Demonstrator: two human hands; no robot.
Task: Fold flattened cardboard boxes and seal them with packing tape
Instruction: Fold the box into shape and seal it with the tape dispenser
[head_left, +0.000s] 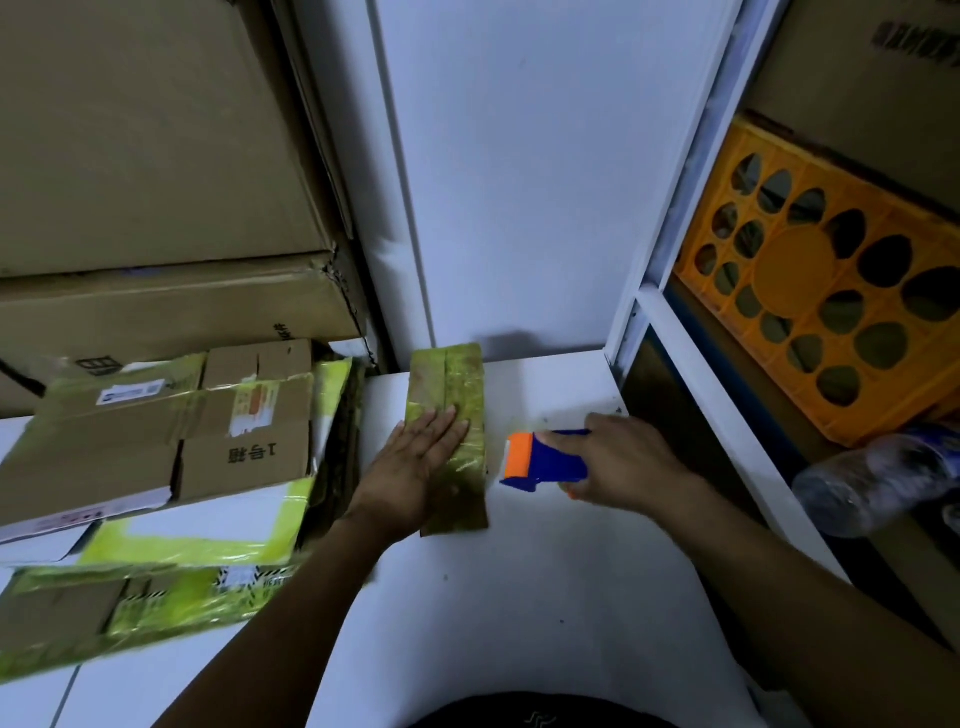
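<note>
White bench (545, 571) hemmed by stacked cartons (156, 156). Resting mid-bench: small tape-wrapped box (462, 389), pinned under left hand (410, 467), fingers (441, 428) straight and flat. Just right of it, near but apart, right hand (623, 462) curled round blue-and-orange tape dispenser (545, 460). Likely risk: box sliding on smooth bench under uneven pressure, tape landing crooked or wrinkled.

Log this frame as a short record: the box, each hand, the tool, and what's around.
box: small, closed, covered in yellow-green tape, on the table
left hand: flat on the box, fingers straight
right hand: holds the dispenser, just right of the box
left of box: flattened boxes, piled
right shelf: crate, bottle
</note>
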